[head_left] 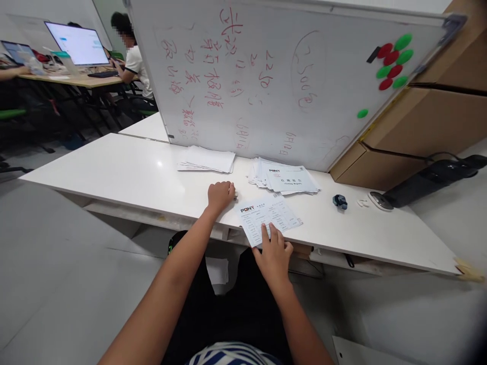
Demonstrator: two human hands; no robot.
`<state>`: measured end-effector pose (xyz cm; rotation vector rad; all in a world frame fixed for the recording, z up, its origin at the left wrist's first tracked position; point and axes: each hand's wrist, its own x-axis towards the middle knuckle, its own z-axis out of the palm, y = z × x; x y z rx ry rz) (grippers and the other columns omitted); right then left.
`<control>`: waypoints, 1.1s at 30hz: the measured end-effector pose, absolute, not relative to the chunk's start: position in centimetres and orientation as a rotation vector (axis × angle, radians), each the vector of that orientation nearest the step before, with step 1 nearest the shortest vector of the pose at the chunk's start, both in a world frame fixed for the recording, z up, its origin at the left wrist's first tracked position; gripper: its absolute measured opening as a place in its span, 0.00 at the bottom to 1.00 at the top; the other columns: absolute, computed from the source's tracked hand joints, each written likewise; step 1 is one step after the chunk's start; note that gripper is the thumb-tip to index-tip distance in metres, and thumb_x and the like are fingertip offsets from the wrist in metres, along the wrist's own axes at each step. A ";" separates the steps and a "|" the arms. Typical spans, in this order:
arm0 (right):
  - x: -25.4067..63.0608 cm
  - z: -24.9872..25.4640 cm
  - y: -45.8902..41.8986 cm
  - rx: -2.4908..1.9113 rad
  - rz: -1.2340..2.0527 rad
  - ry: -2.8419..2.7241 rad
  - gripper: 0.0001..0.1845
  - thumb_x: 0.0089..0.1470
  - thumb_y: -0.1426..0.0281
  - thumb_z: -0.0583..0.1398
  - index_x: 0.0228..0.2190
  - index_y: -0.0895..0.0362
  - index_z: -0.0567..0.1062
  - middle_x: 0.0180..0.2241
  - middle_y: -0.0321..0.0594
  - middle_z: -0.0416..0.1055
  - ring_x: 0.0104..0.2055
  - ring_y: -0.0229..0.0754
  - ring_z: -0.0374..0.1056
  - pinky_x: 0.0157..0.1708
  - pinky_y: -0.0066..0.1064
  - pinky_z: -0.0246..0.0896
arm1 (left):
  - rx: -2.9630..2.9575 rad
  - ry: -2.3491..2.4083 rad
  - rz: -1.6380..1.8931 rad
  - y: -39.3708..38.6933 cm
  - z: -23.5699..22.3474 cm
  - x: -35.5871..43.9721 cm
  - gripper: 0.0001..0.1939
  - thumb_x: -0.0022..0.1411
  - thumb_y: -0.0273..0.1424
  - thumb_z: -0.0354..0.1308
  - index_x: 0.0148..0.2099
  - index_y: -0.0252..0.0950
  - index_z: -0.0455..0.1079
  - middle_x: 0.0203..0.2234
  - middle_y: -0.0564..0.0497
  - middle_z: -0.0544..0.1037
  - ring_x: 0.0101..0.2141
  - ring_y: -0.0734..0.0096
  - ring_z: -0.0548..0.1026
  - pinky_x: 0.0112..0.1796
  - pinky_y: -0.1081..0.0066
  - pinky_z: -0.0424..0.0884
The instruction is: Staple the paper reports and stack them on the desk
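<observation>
A printed sheet with a PQNY heading (268,215) lies at the table's front edge, one corner reaching over it. My right hand (274,253) rests on its lower part with the fingers stretched out over the print. Left of the sheet, my left hand (220,196) is closed on the tabletop. Something small and pale shows beside its knuckles, too little of it to name. Behind the sheet is a fanned pile of printed reports (291,178), with a PQNY cover on top. A stack of white papers (207,159) lies farther left, face blank.
A whiteboard (281,86) with red writing and magnets stands behind the white table (114,167). To the right are cardboard boxes (395,121), a dark blue object (340,202), white earbuds (362,203) and a black bottle (429,177) lying tilted. A person (133,61) sits at another desk.
</observation>
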<state>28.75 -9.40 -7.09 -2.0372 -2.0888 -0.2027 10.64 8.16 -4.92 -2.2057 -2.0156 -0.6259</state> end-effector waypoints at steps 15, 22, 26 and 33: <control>35.4 -11.1 -7.1 -1.832 -0.443 -1.924 0.24 0.57 0.60 0.58 0.55 0.44 0.68 0.59 0.49 0.61 0.59 0.56 0.55 0.58 0.59 0.37 | -2.689 -1.323 -0.515 9.5 -0.6 17.5 0.16 0.69 0.37 0.44 0.48 0.38 0.70 0.46 0.42 0.74 0.50 0.55 0.67 0.51 0.56 0.54; 35.5 -11.5 -6.8 -1.852 -0.416 -1.900 0.25 0.56 0.59 0.59 0.56 0.40 0.67 0.59 0.45 0.61 0.59 0.53 0.55 0.60 0.54 0.37 | -2.924 -1.339 -0.007 15.2 0.1 24.1 0.27 0.59 0.43 0.59 0.58 0.41 0.62 0.57 0.44 0.68 0.55 0.53 0.64 0.48 0.62 0.63; 35.6 -11.9 -6.6 -1.840 -0.401 -1.881 0.25 0.56 0.59 0.59 0.56 0.40 0.67 0.60 0.45 0.59 0.59 0.53 0.53 0.60 0.53 0.36 | -2.933 -1.496 0.064 16.5 -0.2 23.7 0.22 0.58 0.46 0.57 0.53 0.45 0.67 0.51 0.48 0.74 0.48 0.58 0.71 0.43 0.67 0.65; 35.7 -12.1 -6.5 -1.819 -0.358 -1.870 0.26 0.55 0.60 0.60 0.56 0.41 0.67 0.59 0.45 0.60 0.59 0.53 0.53 0.60 0.54 0.36 | -3.054 -1.618 0.022 17.6 0.6 23.3 0.25 0.53 0.48 0.60 0.52 0.43 0.71 0.52 0.48 0.73 0.48 0.59 0.71 0.44 0.68 0.66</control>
